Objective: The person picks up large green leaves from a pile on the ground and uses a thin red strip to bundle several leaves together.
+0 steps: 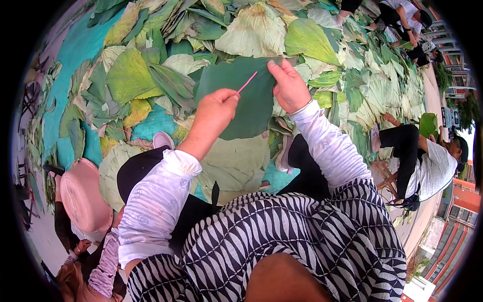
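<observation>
My left hand [215,115] is closed, its thumb and fingertips pinching a thin bright pink stick [248,82] that points up and to the right. Behind the stick spreads a large dark green lotus leaf [251,113], held up in front of my knees. At its upper right edge my right hand [292,90] grips the leaf between thumb and fingers. A wide pale green leaf [234,163] lies below it, between my legs. More folded, fan-shaped leaves, such as a yellow-green one [311,41] and a dried pale one [254,32], lie beyond my hands.
Turquoise sheeting [75,38] shows under the heaped leaves. A pink plastic tub [86,196] is at the left, near a person in patterned sleeves [104,264]. On the right, a person in a grey shirt [433,166] sits beside the leaves. Other people [402,20] work at the far right.
</observation>
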Demonstrator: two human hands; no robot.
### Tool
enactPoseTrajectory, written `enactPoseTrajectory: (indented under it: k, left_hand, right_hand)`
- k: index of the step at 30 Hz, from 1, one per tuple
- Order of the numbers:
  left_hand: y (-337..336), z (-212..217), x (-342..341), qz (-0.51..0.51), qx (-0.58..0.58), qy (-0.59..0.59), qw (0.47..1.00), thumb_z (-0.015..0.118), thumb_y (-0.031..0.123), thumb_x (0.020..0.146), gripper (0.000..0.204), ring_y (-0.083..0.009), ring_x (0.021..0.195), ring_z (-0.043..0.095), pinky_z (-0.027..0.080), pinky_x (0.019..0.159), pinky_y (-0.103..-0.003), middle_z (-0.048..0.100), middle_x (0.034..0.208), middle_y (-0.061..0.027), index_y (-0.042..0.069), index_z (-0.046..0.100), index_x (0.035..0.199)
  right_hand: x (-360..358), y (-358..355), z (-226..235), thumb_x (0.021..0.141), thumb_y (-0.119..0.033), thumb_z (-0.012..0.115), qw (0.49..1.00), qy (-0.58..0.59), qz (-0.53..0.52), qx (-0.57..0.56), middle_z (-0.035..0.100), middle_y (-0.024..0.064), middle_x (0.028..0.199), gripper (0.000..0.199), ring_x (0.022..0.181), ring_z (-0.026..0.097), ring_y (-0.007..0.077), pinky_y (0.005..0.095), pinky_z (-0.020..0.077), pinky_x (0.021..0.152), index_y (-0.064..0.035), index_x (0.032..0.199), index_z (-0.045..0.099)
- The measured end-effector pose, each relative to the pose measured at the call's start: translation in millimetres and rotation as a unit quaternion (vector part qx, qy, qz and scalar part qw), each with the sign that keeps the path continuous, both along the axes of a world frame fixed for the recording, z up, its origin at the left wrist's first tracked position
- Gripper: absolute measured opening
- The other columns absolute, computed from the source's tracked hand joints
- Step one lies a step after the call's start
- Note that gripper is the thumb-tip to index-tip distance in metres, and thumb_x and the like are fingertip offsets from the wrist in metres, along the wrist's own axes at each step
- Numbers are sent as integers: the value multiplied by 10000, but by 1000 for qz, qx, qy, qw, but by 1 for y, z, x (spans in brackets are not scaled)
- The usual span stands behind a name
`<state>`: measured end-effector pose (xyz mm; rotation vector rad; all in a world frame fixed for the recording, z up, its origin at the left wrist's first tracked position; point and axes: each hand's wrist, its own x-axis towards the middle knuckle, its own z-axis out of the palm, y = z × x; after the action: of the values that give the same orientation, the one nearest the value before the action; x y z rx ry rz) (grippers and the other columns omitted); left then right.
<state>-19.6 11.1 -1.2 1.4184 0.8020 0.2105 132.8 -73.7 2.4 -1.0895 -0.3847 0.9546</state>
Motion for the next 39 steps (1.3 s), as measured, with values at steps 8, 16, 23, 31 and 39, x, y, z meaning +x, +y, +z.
enactPoseTrajectory:
  k: [8,16,23,31,39]
  left_hand:
    - [1,3,7,5,-7,19,1000,500,145,792,190,-42,459,364,276,428,-189,460,528,18,2,575,892]
    - [-3,0,10,-3,-1,6,1000,492,140,789,199,-35,434,343,250,399,-184,453,523,21,8,576,911]
    - [-2,1,10,43,-29,-23,998,471,118,797,121,-55,472,383,291,435,-199,483,568,5,23,536,759]
    - [4,-10,5,37,-20,-62,997,484,127,801,136,-55,532,408,321,494,-198,498,592,11,18,564,795]
    - [11,-15,2,-18,34,-75,996,517,113,791,122,-64,574,454,366,517,-187,520,659,-1,6,546,843]
  right_hand:
    - [5,4,-9,856,-134,446,999,-39,23,3,547,-12,879,160,768,492,57,203,408,688,-54,976,515]
    - [-11,-5,-13,858,-127,431,951,-303,57,-29,543,15,897,197,788,491,84,213,394,729,-34,1022,486]
    - [-32,-10,-2,854,-150,437,889,-435,137,39,439,64,1162,291,1037,441,170,286,347,875,-53,1127,430]
    - [-25,1,-3,837,-109,464,975,-222,18,6,489,-28,869,171,746,469,59,206,382,657,-37,993,468]
    - [-21,0,-7,832,-104,472,961,-242,133,-36,474,-44,759,84,694,416,38,183,366,628,-36,856,514]
